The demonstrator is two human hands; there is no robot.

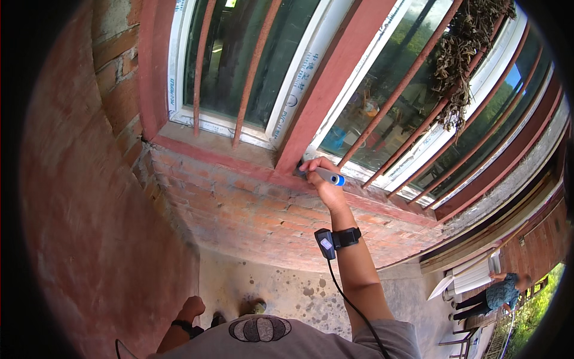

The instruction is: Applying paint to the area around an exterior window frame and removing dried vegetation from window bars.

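My right hand grips a grey tool handle with a blue end that has a hole in it. The tool's working end is mostly hidden by my fingers, against the corner where a red window post meets the red sill. To the right of this hand, rusty iron bars stand in front of a white-framed window. Low by my side, my left hand is curled into a fist, with nothing visible in it, near the reddish wall.
Dried plants hang on the bars at upper right. Below the sill is a brick wall; the concrete floor has dark spots. A cable runs from my right wrist device. Another person stands far right.
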